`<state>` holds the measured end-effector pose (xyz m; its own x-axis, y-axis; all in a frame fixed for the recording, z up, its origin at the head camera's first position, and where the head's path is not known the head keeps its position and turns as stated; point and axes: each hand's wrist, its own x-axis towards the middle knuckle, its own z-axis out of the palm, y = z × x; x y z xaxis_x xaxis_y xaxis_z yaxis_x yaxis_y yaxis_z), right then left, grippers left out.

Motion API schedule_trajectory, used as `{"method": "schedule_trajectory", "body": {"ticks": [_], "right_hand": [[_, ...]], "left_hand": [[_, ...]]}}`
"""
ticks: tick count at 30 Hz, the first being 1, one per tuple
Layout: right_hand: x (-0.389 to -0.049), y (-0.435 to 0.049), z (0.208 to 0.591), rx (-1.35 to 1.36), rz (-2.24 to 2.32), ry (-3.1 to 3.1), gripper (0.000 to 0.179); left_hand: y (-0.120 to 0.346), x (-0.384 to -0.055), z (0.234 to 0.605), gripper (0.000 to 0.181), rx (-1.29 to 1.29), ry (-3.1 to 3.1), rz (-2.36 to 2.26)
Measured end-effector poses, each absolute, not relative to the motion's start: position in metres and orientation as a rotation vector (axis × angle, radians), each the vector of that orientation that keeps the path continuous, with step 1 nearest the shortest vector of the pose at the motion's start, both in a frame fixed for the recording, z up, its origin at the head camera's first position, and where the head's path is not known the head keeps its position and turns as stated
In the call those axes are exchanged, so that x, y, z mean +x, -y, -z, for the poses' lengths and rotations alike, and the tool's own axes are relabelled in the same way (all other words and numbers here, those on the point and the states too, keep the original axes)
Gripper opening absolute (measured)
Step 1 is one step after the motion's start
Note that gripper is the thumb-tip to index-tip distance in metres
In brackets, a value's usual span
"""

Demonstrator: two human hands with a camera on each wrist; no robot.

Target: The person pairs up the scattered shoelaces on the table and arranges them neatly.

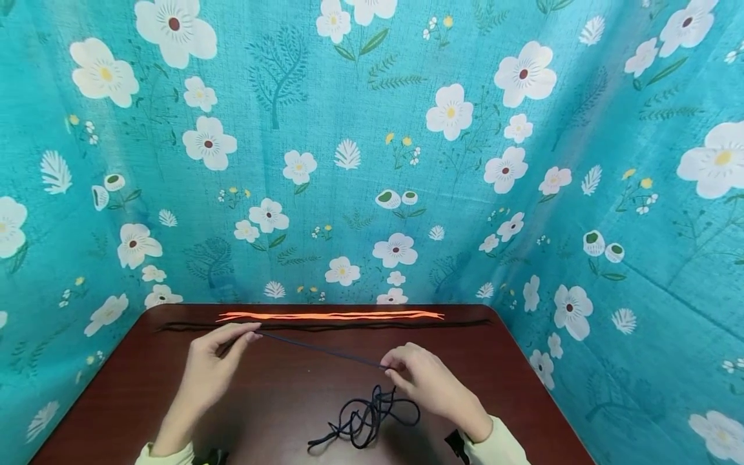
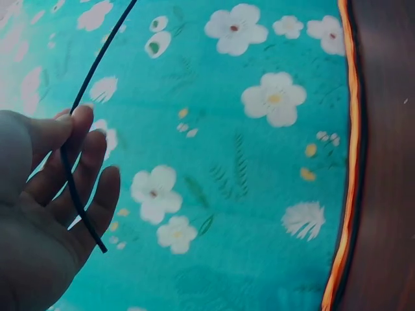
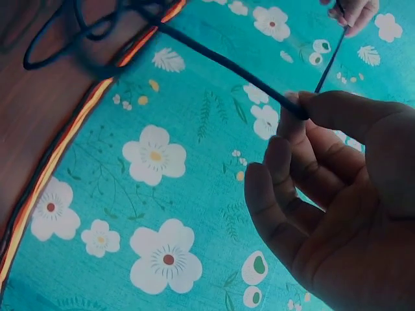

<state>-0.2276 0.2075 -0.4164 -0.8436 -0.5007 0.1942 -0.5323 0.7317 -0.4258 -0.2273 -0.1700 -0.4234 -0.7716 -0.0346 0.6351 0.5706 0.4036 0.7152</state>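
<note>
A thin dark blue cord (image 1: pixel 320 349) runs taut between both hands above the table. My left hand (image 1: pixel 210 368) pinches it near one end between thumb and index finger; in the left wrist view a short tail of the cord (image 2: pixel 84 217) hangs across the other fingers. Lower and to the right, my right hand (image 1: pixel 429 382) pinches the same cord between thumb and fingertip. Below that grip the rest drops into a loose, looped tangle (image 1: pixel 376 408) near the table's front. The right wrist view shows the cord (image 3: pixel 227 63) leading from the pinch to those loops.
Along the far side of the dark red-brown table (image 1: pixel 279 400) lie orange cords (image 1: pixel 331 316) stretched sideways. Black cords (image 1: pixel 372 325) lie just in front of them. A teal flowered cloth (image 1: pixel 360 219) stands around the back and sides.
</note>
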Motion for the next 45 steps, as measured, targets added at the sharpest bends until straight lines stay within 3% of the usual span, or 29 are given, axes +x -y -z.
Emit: {"method": "schedule_trajectory", "body": {"ticks": [12, 34, 45], "right_hand": [[-0.231, -0.222, 0.425, 0.96, -0.833, 2.947, 0.009], [-0.229, -0.274, 0.41, 0.933, -1.061, 2.931, 0.011], [-0.221, -0.301, 0.396, 0.901, -1.073, 2.9, 0.018]], "left_hand": [[0.23, -0.218, 0.398, 0.023, -0.052, 1.943, 1.331], [0.313, -0.203, 0.404, 0.026, 0.196, 1.908, 1.242], [0.341, -0.208, 0.402, 0.032, 0.153, 1.879, 1.18]]}}
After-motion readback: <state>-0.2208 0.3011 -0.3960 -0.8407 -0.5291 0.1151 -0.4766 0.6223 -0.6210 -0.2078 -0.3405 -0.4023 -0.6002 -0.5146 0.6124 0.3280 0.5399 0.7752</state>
